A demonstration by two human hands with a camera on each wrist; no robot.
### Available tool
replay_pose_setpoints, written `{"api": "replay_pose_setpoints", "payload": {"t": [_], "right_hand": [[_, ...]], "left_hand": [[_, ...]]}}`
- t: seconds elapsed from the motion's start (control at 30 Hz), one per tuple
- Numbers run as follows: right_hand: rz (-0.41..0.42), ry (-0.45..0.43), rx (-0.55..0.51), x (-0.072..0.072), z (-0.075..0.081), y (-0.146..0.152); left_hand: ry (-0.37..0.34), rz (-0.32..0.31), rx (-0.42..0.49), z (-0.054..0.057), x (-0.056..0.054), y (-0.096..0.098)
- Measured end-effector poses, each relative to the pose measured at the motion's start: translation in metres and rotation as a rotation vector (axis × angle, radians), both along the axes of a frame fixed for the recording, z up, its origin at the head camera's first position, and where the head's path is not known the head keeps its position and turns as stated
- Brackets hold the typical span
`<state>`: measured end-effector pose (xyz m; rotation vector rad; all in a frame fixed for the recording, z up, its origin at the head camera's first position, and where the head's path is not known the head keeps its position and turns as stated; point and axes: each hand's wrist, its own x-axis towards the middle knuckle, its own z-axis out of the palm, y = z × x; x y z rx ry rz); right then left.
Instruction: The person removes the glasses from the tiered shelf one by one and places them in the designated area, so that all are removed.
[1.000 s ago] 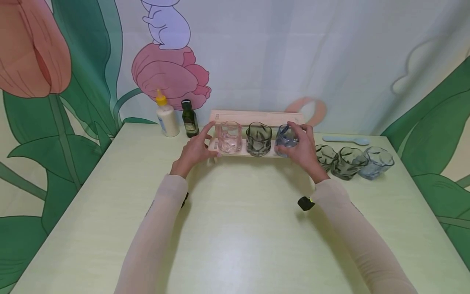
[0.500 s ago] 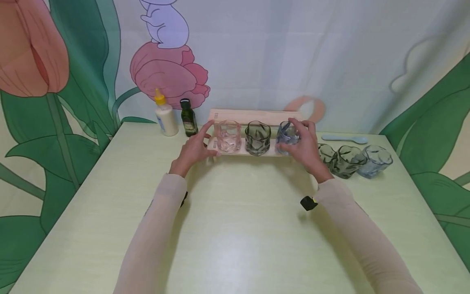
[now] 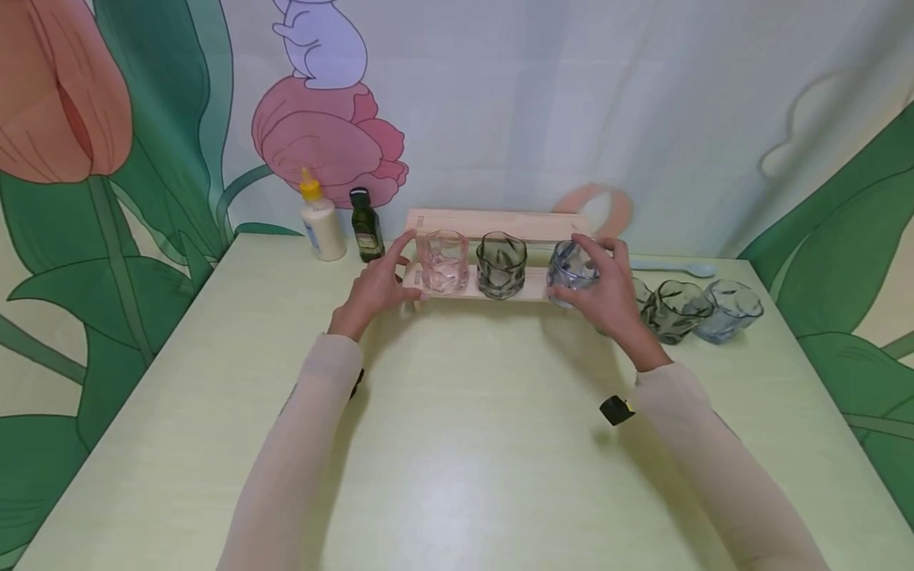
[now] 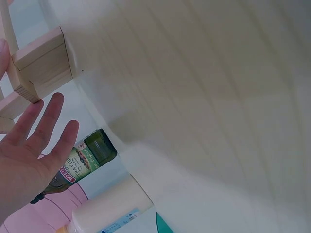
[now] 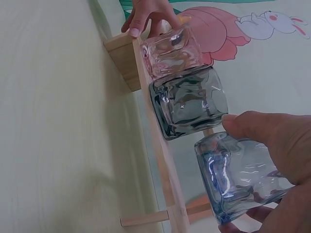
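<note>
A two-step wooden rack (image 3: 493, 225) stands at the back of the table. My left hand (image 3: 373, 292) grips its left end, with the thumb at the front board and the other fingers extended behind. On the front step sit a pink glass (image 3: 446, 266) and a smoky grey glass (image 3: 502, 270). To their right, my right hand (image 3: 607, 289) holds a blue glass (image 5: 228, 179) between thumb and fingers. In the right wrist view that glass looks tilted and clear of the step, with a gap from the grey one.
Right of the rack, two grey glasses, one of them a dark one (image 3: 674, 313), and a pale blue glass (image 3: 730, 312) stand close together. A light blue spoon (image 3: 689, 269) lies behind them. Left of the rack are a green oil bottle (image 3: 367, 228) and a white yellow-capped bottle (image 3: 323, 226).
My right hand has moved right with the blue glass, widening its gap from the grey glass. My left hand has stayed at the rack's left end.
</note>
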<state>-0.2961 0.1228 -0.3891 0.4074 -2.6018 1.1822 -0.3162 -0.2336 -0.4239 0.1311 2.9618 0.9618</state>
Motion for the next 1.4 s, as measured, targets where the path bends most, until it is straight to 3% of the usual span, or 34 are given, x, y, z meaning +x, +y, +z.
{"api": "replay_pose_setpoints", "payload": {"t": [0.7,1.0,1.4], "right_hand": [[-0.039,0.006,0.051,0.056,0.004,0.024],[-0.061,-0.026,0.070,0.070,-0.007,0.039],[-0.076,-0.033,0.103,0.075,-0.025,0.058]], "left_hand": [[-0.016,0.017,0.017,-0.001,0.000,0.000],[-0.022,0.016,0.021,-0.002,0.001,-0.001],[-0.015,0.013,0.017,-0.001,0.000,0.002]]}}
